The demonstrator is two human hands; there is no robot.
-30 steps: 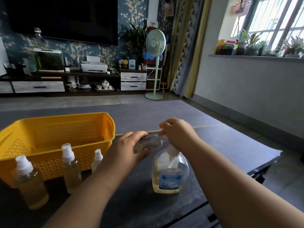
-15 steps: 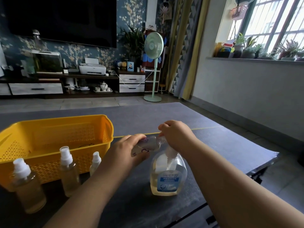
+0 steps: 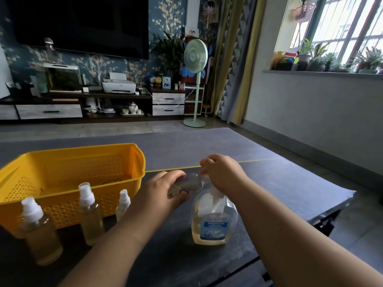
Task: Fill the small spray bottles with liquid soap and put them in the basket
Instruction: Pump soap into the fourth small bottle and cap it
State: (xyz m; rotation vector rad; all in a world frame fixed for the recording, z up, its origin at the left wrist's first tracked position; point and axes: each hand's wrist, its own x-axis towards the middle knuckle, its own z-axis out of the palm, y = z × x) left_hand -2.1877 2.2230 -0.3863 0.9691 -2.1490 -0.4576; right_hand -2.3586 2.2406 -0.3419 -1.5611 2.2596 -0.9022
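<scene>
- Head view: my left hand (image 3: 163, 195) grips the small spray bottle (image 3: 187, 183), fingers (image 3: 176, 175) curled round its body. It lies nearly on its side, above the worktop (image 3: 286, 183), threaded neck bare and pointing right.
- Reason for the tilt: the neck is brought up to the spout of the soap dispenser (image 3: 213, 222), which stands upright on the worktop. The spout itself is hidden under my hand.
- My right hand (image 3: 224, 175) is curled closed over the pump head from above, placed to press down. Whether soap is flowing: cannot tell.
- Three capped bottles (image 3: 91, 216) stand in a row just in front of the yellow basket (image 3: 136, 160), each holding yellowish liquid. Judged filled and parked there for loading.
- No bottle visible inside the basket.
- Judgement: filling step in hand, on the fourth bottle. Capping it and moving all four into the basket are left.
- Risk: the neck is narrow, so a misaligned spout would put soap on my fingers or the worktop. A firm hold on the body keeps the neck steady.
</scene>
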